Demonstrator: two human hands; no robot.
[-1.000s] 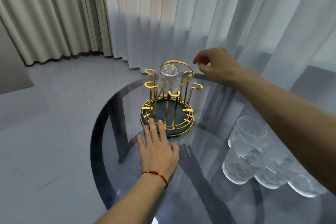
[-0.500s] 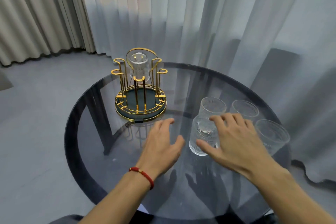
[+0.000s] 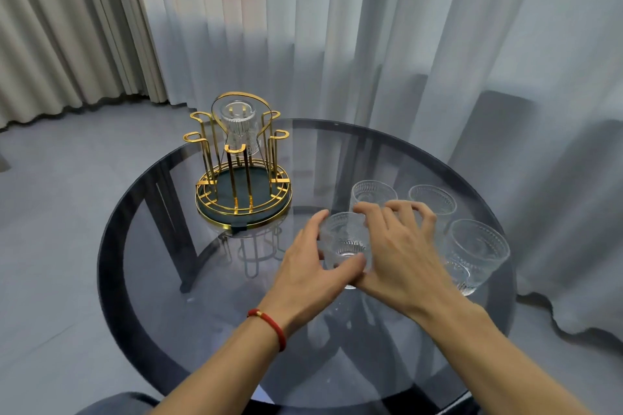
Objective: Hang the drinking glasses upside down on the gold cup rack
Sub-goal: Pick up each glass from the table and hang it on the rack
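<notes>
The gold cup rack (image 3: 243, 194) stands on the left half of the round glass table (image 3: 141, 280), with one clear glass (image 3: 240, 128) hanging upside down on a back peg. A ribbed drinking glass (image 3: 344, 239) stands upright between my two hands. My left hand (image 3: 310, 276) wraps its left side with the thumb across the front. My right hand (image 3: 401, 256) covers its right side, fingers curled over the rim. Three more upright glasses sit to the right: one (image 3: 372, 194) behind my fingers, one (image 3: 433, 200) further back, one (image 3: 477, 251) at the right.
Sheer white curtains (image 3: 371, 44) hang close behind the table and beige drapes (image 3: 60, 37) at the left. Grey floor lies to the left. A dark seat edge (image 3: 114, 404) shows at the bottom.
My right hand came back from the rack to the group of glasses. Both hands have now closed around the nearest glass. The view swung right.
</notes>
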